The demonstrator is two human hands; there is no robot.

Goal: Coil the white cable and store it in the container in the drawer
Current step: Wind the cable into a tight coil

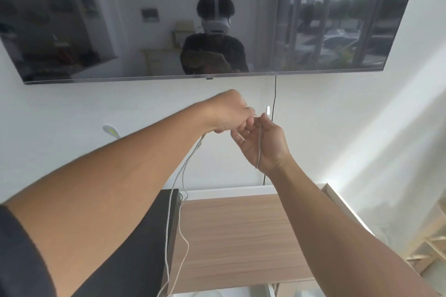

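— Where is the white cable point(179, 176) right now?
— Up in front of the wall, between both hands. The left hand point(229, 111) is closed in a fist around it, fingers point(248, 116) pressed together on the cord. Two strands hang from that fist down past the dark box point(154, 236) and the wooden table point(241, 236).
— And the right hand point(263, 144)?
— Palm up, just beside the left. A stretch of cable runs across the palm, its white plug point(268, 110) sticking up above the fingertips, which curl loosely rather than clamp.
— Behind them?
— A wall-mounted television point(144, 19).
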